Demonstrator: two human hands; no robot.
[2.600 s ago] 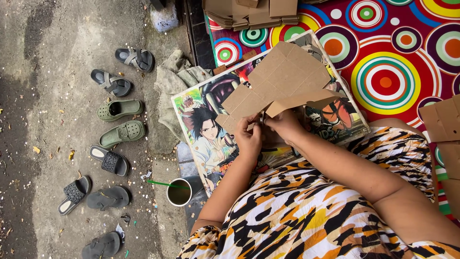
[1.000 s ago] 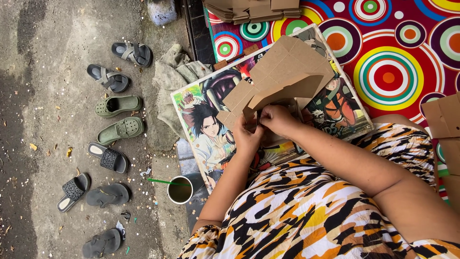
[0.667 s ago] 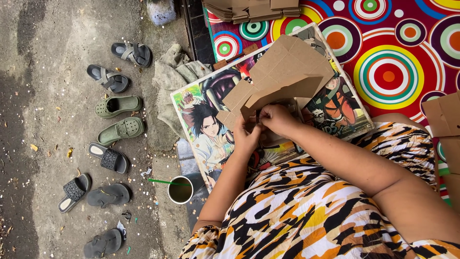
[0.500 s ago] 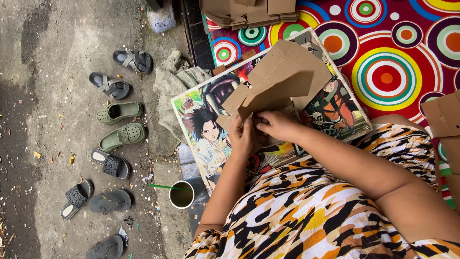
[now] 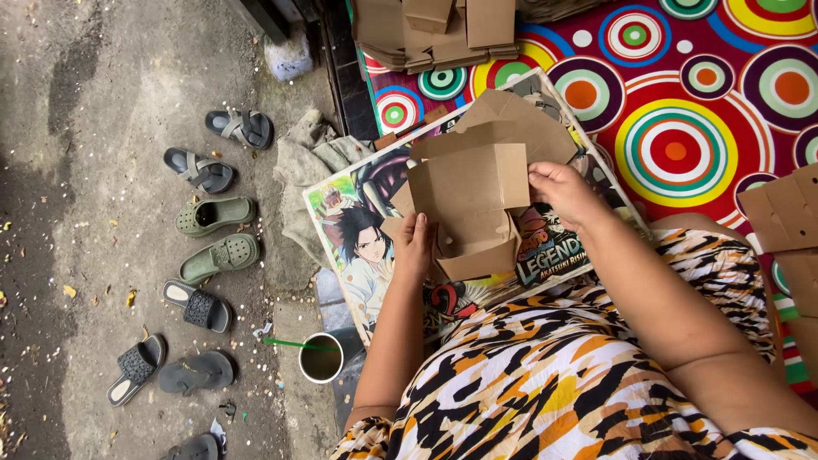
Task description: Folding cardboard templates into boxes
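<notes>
Change since earlier frames: flat brown cardboard blank now folded into a half-formed box [image 5: 470,204].
Left hand [image 5: 413,247]: fingers curled, gripping the box's lower left wall.
Right hand [image 5: 562,189]: pinching the upper right flap edge.
Box location: between both hands, above the illustrated comic-print board [image 5: 358,247].

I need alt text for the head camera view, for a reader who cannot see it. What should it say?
Seen from above, a person's left hand and right hand hold a half-folded brown cardboard box over a cartoon poster on a mat with coloured circles. On the concrete to the left lie sandals and a cup with a green straw; flat cardboard pieces are stacked above.
</notes>
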